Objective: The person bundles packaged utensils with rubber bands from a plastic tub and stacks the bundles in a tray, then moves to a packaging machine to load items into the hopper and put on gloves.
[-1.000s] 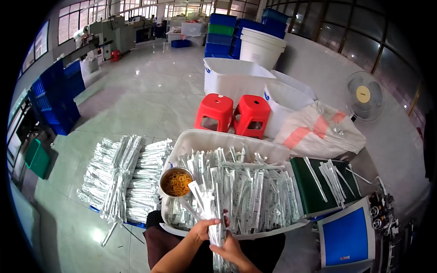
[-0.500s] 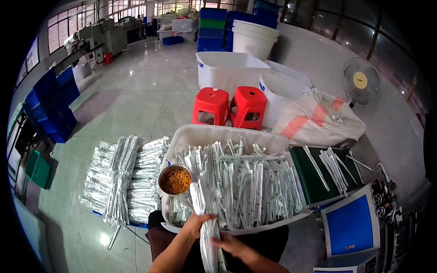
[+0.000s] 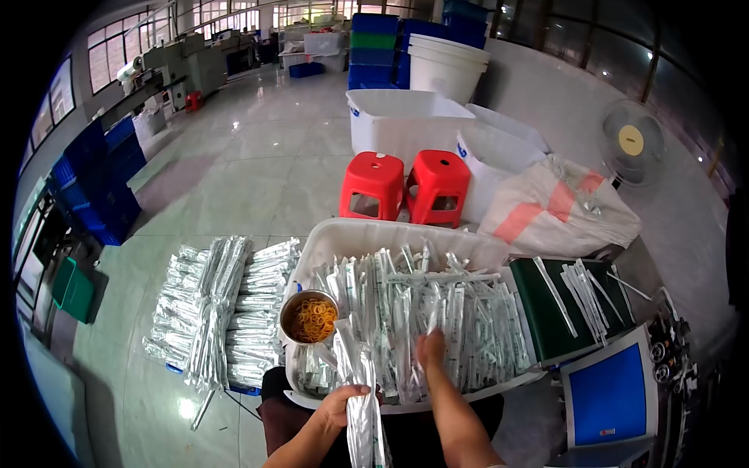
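Observation:
My left hand (image 3: 345, 404) is closed round a bundle of long, thin silver-white packets (image 3: 360, 425), held upright in front of my lap. Over the white tub (image 3: 320, 234), my right hand (image 3: 431, 349) is closed at the upper end of one slim packet (image 3: 434, 316) among the many standing there. What the packets contain cannot be made out. A metal bowl (image 3: 285, 321) of yellow-orange rubber bands (image 3: 314, 321) sits at the tub's left rim, just beyond my left hand.
Bundled packets (image 3: 222, 312) are stacked left of the tub. On the right, loose packets (image 3: 583, 296) lie on a dark green conveyor belt (image 3: 538, 312) beside a blue-panelled machine (image 3: 608, 390). Two red stools (image 3: 373, 183), white bins (image 3: 406, 121), a woven sack (image 3: 562, 207) and a fan (image 3: 630, 140) stand behind.
My right hand has left the bundle and moved forward and right into the packets in the tub. My left hand still holds the bundle, slightly lower. The view has shifted a little.

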`<state>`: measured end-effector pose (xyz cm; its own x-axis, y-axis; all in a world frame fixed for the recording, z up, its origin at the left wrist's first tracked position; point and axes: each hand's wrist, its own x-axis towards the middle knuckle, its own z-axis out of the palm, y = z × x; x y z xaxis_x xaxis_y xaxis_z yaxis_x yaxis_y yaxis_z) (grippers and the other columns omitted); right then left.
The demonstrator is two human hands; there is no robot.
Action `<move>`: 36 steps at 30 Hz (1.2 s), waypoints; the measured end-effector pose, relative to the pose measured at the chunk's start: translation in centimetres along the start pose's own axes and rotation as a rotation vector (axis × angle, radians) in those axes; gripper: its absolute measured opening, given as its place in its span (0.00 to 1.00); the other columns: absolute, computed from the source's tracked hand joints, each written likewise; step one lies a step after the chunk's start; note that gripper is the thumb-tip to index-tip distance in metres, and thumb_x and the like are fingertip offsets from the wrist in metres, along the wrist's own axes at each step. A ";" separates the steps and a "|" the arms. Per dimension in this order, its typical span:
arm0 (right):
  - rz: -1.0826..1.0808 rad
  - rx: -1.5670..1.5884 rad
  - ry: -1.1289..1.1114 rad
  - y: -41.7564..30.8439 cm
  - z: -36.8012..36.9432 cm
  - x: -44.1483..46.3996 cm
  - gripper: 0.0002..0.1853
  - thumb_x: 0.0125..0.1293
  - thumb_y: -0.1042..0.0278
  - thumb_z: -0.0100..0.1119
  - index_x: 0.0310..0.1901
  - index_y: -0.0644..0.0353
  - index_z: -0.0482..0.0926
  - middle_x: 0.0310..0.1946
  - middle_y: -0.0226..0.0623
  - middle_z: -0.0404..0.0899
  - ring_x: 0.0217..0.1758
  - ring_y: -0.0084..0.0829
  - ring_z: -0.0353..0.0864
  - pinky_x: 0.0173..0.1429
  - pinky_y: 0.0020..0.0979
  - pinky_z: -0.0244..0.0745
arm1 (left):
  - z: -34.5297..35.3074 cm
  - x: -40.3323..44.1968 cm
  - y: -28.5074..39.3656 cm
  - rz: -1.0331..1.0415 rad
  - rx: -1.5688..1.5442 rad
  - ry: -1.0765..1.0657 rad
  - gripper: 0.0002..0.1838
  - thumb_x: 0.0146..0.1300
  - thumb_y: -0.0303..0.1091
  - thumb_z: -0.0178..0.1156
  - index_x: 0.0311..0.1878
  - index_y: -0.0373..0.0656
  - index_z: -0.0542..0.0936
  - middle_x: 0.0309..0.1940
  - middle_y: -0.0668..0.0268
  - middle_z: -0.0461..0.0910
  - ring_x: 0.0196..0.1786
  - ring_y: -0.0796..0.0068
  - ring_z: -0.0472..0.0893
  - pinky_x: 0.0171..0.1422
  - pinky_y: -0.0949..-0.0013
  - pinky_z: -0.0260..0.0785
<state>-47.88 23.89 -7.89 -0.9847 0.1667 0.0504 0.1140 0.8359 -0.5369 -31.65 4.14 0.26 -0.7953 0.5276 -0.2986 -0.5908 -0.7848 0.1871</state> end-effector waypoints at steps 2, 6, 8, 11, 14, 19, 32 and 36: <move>0.077 0.513 -0.070 -4.7 -5.6 -0.8 0.12 0.63 0.64 0.45 0.44 0.64 0.66 0.26 0.44 0.76 0.23 0.33 0.77 0.23 0.32 0.70 | 1.2 -0.6 0.3 0.041 0.107 0.195 0.14 0.50 0.29 0.57 0.39 0.29 0.74 0.33 0.55 0.78 0.36 0.65 0.79 0.44 0.66 0.71; 0.146 0.993 -0.519 -11.9 -14.5 -9.5 0.14 0.65 0.63 0.43 0.47 0.63 0.65 0.29 0.42 0.76 0.24 0.29 0.75 0.23 0.29 0.69 | 2.6 -0.8 0.1 0.084 0.198 0.353 0.12 0.48 0.27 0.57 0.37 0.32 0.76 0.31 0.57 0.79 0.34 0.67 0.79 0.42 0.66 0.72; -0.371 0.511 -0.203 -11.1 -12.2 -14.7 0.14 0.64 0.66 0.45 0.47 0.66 0.66 0.33 0.49 0.73 0.30 0.38 0.74 0.33 0.38 0.71 | 2.8 -0.9 -0.4 0.081 0.155 0.222 0.11 0.50 0.29 0.59 0.36 0.34 0.77 0.31 0.60 0.79 0.36 0.70 0.78 0.45 0.66 0.70; -0.637 0.159 0.127 -9.7 -10.2 -17.5 0.22 0.60 0.64 0.50 0.52 0.70 0.63 0.48 0.58 0.64 0.54 0.52 0.64 0.55 0.47 0.60 | 1.3 -1.5 -1.1 0.068 0.031 0.028 0.17 0.50 0.29 0.58 0.44 0.32 0.73 0.35 0.59 0.78 0.41 0.67 0.77 0.51 0.65 0.69; -0.702 -0.035 0.216 -11.8 -13.8 -18.0 0.15 0.60 0.66 0.46 0.45 0.67 0.74 0.49 0.50 0.68 0.57 0.52 0.60 0.63 0.50 0.48 | 2.8 -1.9 -1.0 0.085 0.194 0.025 0.21 0.50 0.30 0.60 0.48 0.32 0.71 0.39 0.58 0.77 0.43 0.66 0.77 0.52 0.67 0.68; -0.799 0.539 0.110 -14.5 -17.4 -9.6 0.33 0.51 0.56 0.60 0.55 0.69 0.62 0.59 0.57 0.54 0.59 0.58 0.58 0.59 0.46 0.57 | 3.1 -0.1 -1.2 0.021 0.377 -0.036 0.20 0.49 0.26 0.59 0.47 0.33 0.70 0.36 0.58 0.77 0.40 0.67 0.78 0.48 0.68 0.70; -0.667 0.319 -0.610 -13.5 -15.6 -10.1 0.16 0.56 0.55 0.57 0.41 0.56 0.79 0.30 0.39 0.81 0.27 0.31 0.81 0.35 0.27 0.74 | 3.2 0.0 -3.2 -0.125 0.234 -0.128 0.20 0.48 0.29 0.60 0.46 0.32 0.71 0.33 0.59 0.76 0.39 0.67 0.77 0.48 0.66 0.70; -0.703 0.535 -0.703 -14.8 -14.7 -9.0 0.14 0.57 0.57 0.57 0.37 0.60 0.80 0.31 0.41 0.80 0.35 0.33 0.81 0.40 0.30 0.73 | 4.7 0.3 -2.6 0.019 0.282 -0.269 0.18 0.50 0.28 0.59 0.46 0.35 0.72 0.35 0.60 0.77 0.39 0.68 0.78 0.46 0.68 0.71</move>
<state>-38.73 17.67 11.98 -0.6829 -0.7250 0.0892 -0.3995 0.2685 -0.8765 -31.01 7.89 4.03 -0.7916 0.6095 -0.0432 -0.5597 -0.6949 0.4515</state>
